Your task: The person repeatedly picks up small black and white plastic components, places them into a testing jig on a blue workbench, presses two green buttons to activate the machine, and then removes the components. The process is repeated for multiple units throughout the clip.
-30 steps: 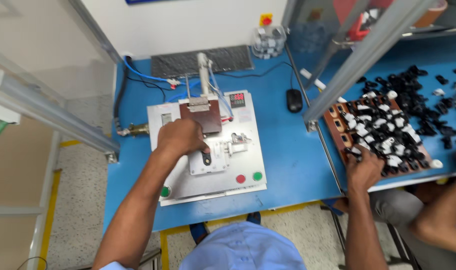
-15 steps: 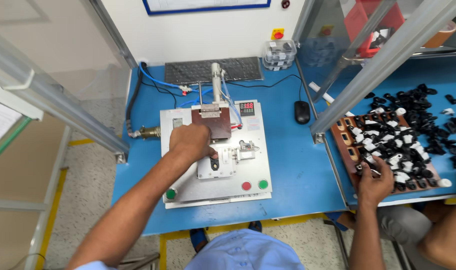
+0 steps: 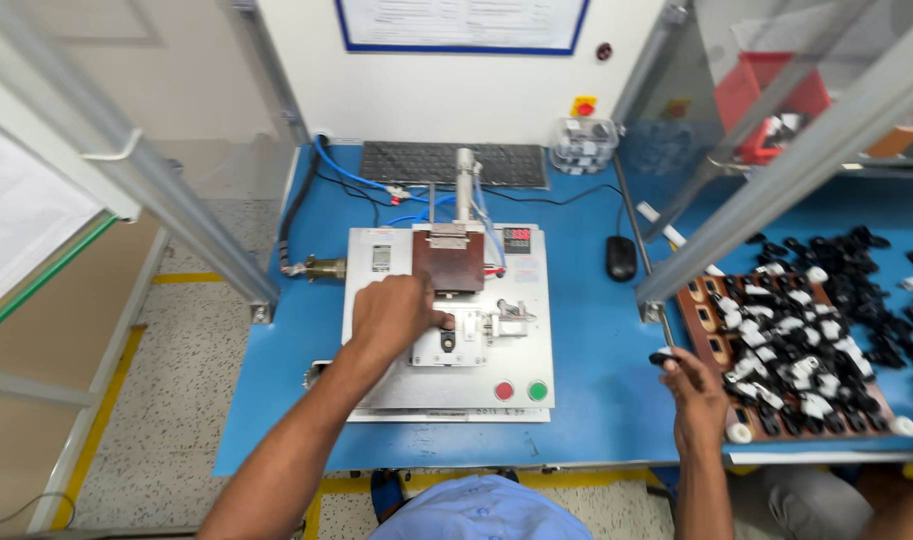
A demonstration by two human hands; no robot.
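Left hand (image 3: 395,315) is down on the white press fixture (image 3: 447,330), knuckles up, fingers curled and reaching right toward the small black part (image 3: 449,345) seated in the nest at the middle of the plate. The fingertips look to be touching the fixture just beside that part, but whether they actually pinch anything I cannot tell; the back of the hand hides it. Above the hand sits the brown press block (image 3: 449,262), with the upright cylinder (image 3: 464,185) rising behind it.

Over to the right hand (image 3: 692,385): it hovers at the near left corner of the brown tray (image 3: 702,345), thumb and forefinger closed on a small black piece (image 3: 663,357), held just clear of the blue table (image 3: 587,390).

Here is the relation that matters. The nest lies well to the left of the right hand and slightly farther from the body, across bare blue table, while the left hand is already right at it. The seated part's long axis runs toward and away from the person.

Further out, the tray is packed with black and white pieces, a loose heap of black pieces (image 3: 877,290) beyond it. The red button (image 3: 504,391) and green button (image 3: 538,391) sit on the fixture's near edge, a black mouse (image 3: 621,258) to its right, a keyboard (image 3: 447,163) at the back.
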